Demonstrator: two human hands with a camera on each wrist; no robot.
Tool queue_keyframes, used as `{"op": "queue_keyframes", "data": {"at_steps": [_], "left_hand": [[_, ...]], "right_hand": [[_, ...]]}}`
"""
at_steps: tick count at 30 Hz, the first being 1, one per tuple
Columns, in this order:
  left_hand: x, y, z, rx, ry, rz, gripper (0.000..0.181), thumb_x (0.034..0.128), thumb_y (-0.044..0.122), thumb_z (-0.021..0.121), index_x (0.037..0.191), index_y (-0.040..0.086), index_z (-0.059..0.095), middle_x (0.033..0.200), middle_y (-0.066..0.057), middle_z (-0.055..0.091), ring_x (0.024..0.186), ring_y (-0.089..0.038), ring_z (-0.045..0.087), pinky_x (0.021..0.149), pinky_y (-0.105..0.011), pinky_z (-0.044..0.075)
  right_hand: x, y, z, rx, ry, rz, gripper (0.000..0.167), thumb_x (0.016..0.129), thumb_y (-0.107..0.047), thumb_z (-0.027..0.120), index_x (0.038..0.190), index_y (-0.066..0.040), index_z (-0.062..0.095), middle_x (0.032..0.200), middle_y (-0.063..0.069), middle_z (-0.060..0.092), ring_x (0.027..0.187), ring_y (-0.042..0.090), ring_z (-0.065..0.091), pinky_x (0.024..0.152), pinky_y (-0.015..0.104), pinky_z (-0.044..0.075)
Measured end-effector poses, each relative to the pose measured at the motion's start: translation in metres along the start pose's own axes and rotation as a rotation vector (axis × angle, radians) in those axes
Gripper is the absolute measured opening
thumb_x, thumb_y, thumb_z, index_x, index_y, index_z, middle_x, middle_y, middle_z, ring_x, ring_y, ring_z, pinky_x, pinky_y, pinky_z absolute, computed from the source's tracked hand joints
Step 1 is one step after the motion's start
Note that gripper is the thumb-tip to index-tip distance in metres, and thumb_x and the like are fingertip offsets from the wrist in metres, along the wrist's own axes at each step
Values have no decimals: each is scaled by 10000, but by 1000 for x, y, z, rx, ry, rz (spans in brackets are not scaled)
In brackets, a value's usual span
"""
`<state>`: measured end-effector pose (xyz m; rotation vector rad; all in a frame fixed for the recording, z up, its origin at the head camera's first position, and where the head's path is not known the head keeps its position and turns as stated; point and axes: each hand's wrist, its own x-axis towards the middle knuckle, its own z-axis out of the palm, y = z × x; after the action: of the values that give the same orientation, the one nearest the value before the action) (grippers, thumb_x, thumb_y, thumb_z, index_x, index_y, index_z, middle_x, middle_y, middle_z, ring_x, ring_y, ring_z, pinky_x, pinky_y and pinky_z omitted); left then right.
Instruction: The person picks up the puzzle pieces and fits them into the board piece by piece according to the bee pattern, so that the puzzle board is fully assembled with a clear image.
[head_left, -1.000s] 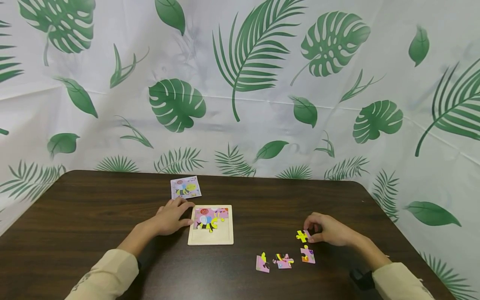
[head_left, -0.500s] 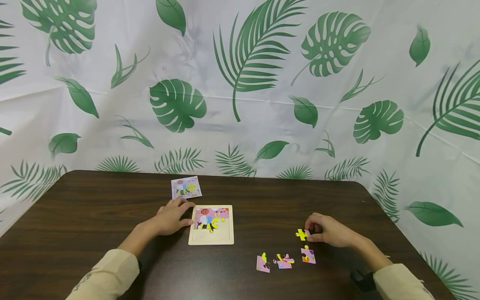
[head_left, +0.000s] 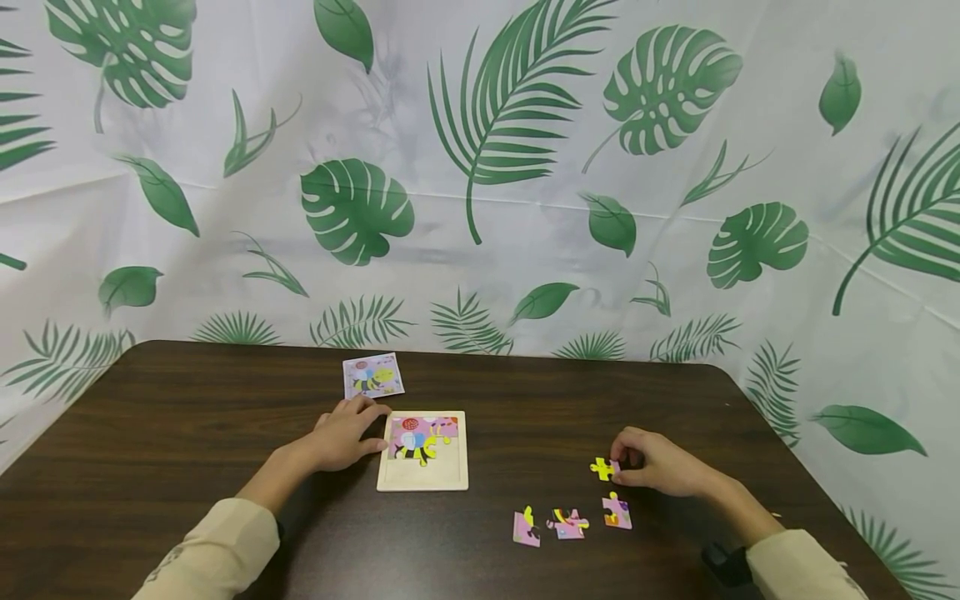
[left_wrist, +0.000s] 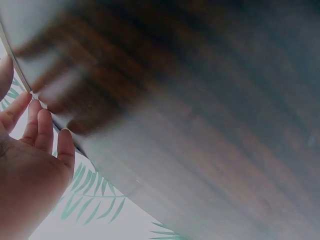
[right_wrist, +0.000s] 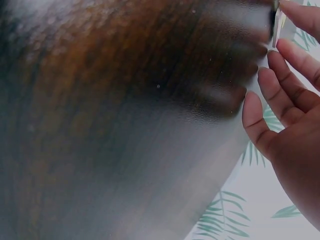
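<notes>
A square wooden puzzle board (head_left: 422, 477), partly filled with bee-picture pieces in its upper area, lies left of centre on the table. My left hand (head_left: 347, 435) rests at the board's left side, thumb and index finger touching its edge; the left wrist view shows that hand (left_wrist: 37, 165) with its fingers loosely bent. At the right, my right hand (head_left: 660, 461) pinches a yellow-and-pink puzzle piece (head_left: 602, 468) between thumb and fingers. In the right wrist view the piece (right_wrist: 278, 27) appears edge-on between the fingertips. Directly below it lies a pink puzzle piece (head_left: 617, 512).
Two more loose pieces, a pink-and-yellow one (head_left: 526, 527) and a pink one with stripes (head_left: 570, 524), lie between board and right hand. A bee picture card (head_left: 372, 376) lies behind the left hand. A leaf-patterned cloth (head_left: 480, 275) hangs behind the dark wooden table (head_left: 225, 375).
The yellow-and-pink piece in my right hand has shifted very slightly. My left hand and the board stay where they were.
</notes>
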<state>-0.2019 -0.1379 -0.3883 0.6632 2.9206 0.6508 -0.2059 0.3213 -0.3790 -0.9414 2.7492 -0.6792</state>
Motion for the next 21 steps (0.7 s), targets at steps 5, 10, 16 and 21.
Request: {"op": "queue_keyframes", "data": {"at_steps": [5, 10, 16, 21], "left_hand": [[0, 0, 0, -5, 1, -2, 420, 877, 238, 615, 1243, 63, 506, 1158, -139, 444, 1085, -348, 406, 795, -553, 337], [0, -1, 1, -5, 0, -2, 419, 878, 240, 614, 1243, 63, 506, 1165, -144, 442, 1093, -351, 402, 800, -557, 335], [0, 0, 0, -3, 5, 3, 415, 877, 237, 615, 1238, 63, 509, 1158, -141, 442, 1086, -350, 405, 795, -557, 338], [0, -1, 1, -3, 6, 5, 414, 877, 234, 615, 1239, 63, 508, 1158, -142, 441, 1090, -353, 404, 796, -557, 338]], "right_hand": [[0, -1, -1, 2, -3, -3, 197, 810, -237, 700, 884, -118, 561, 845, -42, 503, 716, 88, 467, 625, 249, 413], [1, -2, -2, 5, -9, -2, 194, 809, -220, 700, 885, -106, 562, 843, -49, 520, 721, 92, 489, 637, 260, 432], [5, -4, -3, 2, -10, -14, 193, 812, -229, 698, 884, -109, 564, 842, -48, 526, 730, 107, 508, 646, 274, 443], [11, -7, -2, -13, 0, -13, 193, 803, -221, 707, 878, -118, 562, 846, -45, 516, 733, 115, 506, 649, 268, 445]]}}
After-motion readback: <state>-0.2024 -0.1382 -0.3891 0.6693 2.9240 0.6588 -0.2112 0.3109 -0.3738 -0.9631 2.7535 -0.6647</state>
